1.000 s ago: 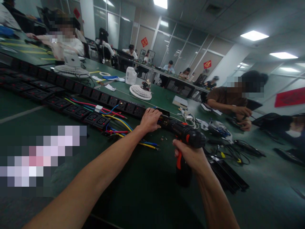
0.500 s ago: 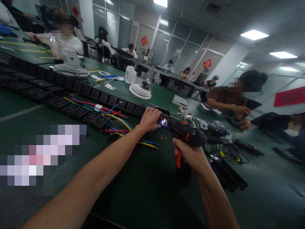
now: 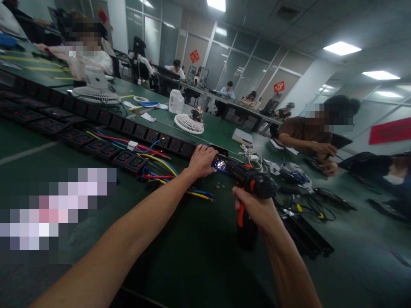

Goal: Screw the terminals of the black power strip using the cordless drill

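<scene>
My right hand [image 3: 255, 205] is wrapped round the grip of a black and orange cordless drill [image 3: 248, 177]. The drill points away to the left, and its light shines on a small patch just beyond my left fingers. My left hand [image 3: 202, 161] is closed over the right end of a long black power strip [image 3: 144, 133], whose gripped part is hidden under the fingers. Nearer to me lies a second row of black sockets [image 3: 111, 149]. Red, blue, green and yellow wires [image 3: 167, 164] run between the rows, and their loose ends reach below my left wrist.
Beyond the strip stand a white fan base [image 3: 189, 123] and a white plastic container [image 3: 176, 101]. To the right lie black cables [image 3: 321, 201], black metal channels [image 3: 306, 235] and a grey box [image 3: 242, 136]. A co-worker's hands [image 3: 326, 158] are busy across the green table.
Almost nothing differs. Both hands, the drill and the power strip hold their places; the view has shifted only very slightly.
</scene>
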Available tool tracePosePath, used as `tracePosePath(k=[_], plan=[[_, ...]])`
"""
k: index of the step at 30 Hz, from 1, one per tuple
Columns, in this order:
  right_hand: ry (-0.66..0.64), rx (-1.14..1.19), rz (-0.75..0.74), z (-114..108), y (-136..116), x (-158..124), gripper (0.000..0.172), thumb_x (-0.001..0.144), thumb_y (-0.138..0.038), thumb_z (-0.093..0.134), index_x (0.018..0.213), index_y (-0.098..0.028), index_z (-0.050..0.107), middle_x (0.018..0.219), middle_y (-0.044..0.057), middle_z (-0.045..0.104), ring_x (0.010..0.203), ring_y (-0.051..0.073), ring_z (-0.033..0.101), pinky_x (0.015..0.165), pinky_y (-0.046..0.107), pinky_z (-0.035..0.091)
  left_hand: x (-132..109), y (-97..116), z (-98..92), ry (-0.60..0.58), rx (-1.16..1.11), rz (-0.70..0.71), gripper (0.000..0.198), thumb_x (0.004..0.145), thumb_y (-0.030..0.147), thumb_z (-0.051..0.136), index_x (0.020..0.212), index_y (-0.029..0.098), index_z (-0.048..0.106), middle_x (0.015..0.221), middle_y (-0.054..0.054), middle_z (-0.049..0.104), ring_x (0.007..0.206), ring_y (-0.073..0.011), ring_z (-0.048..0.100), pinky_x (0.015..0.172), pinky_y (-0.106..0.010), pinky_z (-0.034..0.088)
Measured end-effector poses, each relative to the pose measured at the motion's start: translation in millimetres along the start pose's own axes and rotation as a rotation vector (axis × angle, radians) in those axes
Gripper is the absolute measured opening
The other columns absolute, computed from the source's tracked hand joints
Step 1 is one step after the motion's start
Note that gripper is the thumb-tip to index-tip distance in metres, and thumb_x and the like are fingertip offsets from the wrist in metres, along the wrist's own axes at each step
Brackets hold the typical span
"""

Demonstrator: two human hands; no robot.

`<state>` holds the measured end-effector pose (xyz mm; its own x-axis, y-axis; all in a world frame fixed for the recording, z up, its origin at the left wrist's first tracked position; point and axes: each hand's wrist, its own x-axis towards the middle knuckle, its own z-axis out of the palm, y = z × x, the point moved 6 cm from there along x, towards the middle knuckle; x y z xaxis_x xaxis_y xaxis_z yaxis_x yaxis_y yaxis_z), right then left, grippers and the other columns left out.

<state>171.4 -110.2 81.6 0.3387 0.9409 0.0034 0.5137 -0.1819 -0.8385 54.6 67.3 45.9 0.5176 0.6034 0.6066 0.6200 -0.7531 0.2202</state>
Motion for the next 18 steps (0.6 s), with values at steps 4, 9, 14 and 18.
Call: tracePosePath(k=[4, 9, 14, 18], plan=[[0.014, -0.004, 0.029, 0.3, 0.8, -0.3, 0.02, 0.078, -0.035, 0.068, 0.066, -0.021, 0.062, 0.052, 0.001, 0.06, 0.045, 0.014, 0.051, 0.048, 0.03, 0.042, 0.3, -0.2, 0.3, -0.003, 0.0, 0.003, 0.066, 0.072, 0.038, 0.089, 0.13, 0.021, 0.062, 0.131, -0.009, 0.067, 0.124, -0.0311, 0.054, 0.116, -0.047, 0.031], [0.017, -0.02, 0.024, 0.2, 0.7, -0.6, 0.021, 0.079, -0.035, 0.067, 0.064, -0.021, 0.062, 0.051, 0.002, 0.06, 0.044, 0.013, 0.05, 0.047, 0.03, 0.041, 0.5, -0.2, 0.4, 0.006, 0.005, 0.005, 0.064, 0.072, 0.039, 0.088, 0.129, 0.023, 0.062, 0.13, -0.008, 0.067, 0.123, -0.0316, 0.055, 0.116, -0.048, 0.031], [0.021, -0.031, 0.026, 0.0, -0.2, -2.0, 0.028, 0.08, -0.035, 0.067, 0.056, -0.021, 0.058, 0.051, 0.002, 0.059, 0.045, 0.013, 0.049, 0.047, 0.03, 0.04, 0.3, 0.1, 0.4, 0.015, 0.01, 0.009, 0.065, 0.072, 0.039, 0.089, 0.129, 0.022, 0.062, 0.13, -0.009, 0.067, 0.122, -0.0316, 0.055, 0.116, -0.048, 0.032], [0.013, -0.026, 0.016, -0.4, -1.9, -2.0, 0.027, 0.08, -0.035, 0.067, 0.057, -0.022, 0.059, 0.052, 0.001, 0.059, 0.046, 0.014, 0.051, 0.049, 0.03, 0.042, 0.1, 0.3, 0.2, 0.014, 0.008, 0.007, 0.064, 0.073, 0.039, 0.088, 0.129, 0.022, 0.062, 0.13, -0.008, 0.067, 0.123, -0.0313, 0.055, 0.117, -0.047, 0.031]])
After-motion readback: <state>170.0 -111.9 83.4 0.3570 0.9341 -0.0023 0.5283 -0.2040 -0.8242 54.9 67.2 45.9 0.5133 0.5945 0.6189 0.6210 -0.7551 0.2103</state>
